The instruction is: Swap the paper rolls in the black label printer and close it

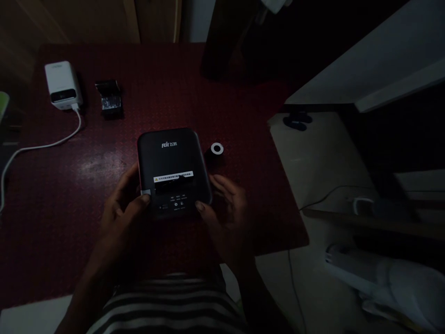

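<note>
Between my two hands is a black label printer with white lettering on its top, a pale warning strip and small printed marks near its front edge. My left hand grips its left side, thumb on the top corner and fingers down along the side. On the opposite side my right hand holds it the same way, with the thumb at the front right corner. A small roll with a white end and a dark hole lies just right of the printer. The printer's underside is hidden.
A white power bank with a plugged-in white cable lies at the back left of the dark red table. Beside it is a small black object with a shiny surface. Dark slippers are on the floor at right.
</note>
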Demonstrator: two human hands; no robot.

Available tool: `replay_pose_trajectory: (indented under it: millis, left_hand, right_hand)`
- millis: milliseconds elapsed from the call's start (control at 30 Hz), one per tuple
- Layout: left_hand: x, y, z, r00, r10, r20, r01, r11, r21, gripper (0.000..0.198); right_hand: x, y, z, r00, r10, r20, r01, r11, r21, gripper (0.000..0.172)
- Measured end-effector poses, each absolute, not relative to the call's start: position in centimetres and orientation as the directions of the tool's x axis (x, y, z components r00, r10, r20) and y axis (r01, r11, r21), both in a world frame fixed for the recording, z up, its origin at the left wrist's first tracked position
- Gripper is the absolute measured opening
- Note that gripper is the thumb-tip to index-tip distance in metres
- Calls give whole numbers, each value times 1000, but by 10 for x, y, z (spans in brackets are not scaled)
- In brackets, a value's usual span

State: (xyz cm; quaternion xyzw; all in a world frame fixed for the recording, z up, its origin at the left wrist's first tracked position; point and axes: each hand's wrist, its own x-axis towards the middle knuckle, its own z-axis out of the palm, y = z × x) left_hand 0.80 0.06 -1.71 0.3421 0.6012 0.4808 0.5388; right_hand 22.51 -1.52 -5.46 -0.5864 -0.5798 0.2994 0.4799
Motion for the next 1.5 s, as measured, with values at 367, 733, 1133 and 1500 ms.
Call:
replay_pose_trajectory:
  millis: [367, 733, 1133, 1500]
  left_hand:
    - [10, 1, -16, -173, 934, -312, -129, 293, 948, 58]
    - [3, 0, -46, -181, 973, -143, -120, 123, 985, 62]
    - [-1, -1, -60, -140, 990, 1, -26, -5, 1000, 63]
    - [-2, 1, -63, -147, 989, 18, -14, -20, 1000, 64]
  right_hand:
    - [219, -18, -57, 185, 973, 138, 278, 83, -957, 57]
    - [229, 24, -12, -66, 882, 467, 561, 420, -714, 26]
    - [164, 108, 43, -579, 776, -250, 815, 543, -202, 40]
    - [196, 82, 57, -559, 822, 107, 757, 559, -340, 25]
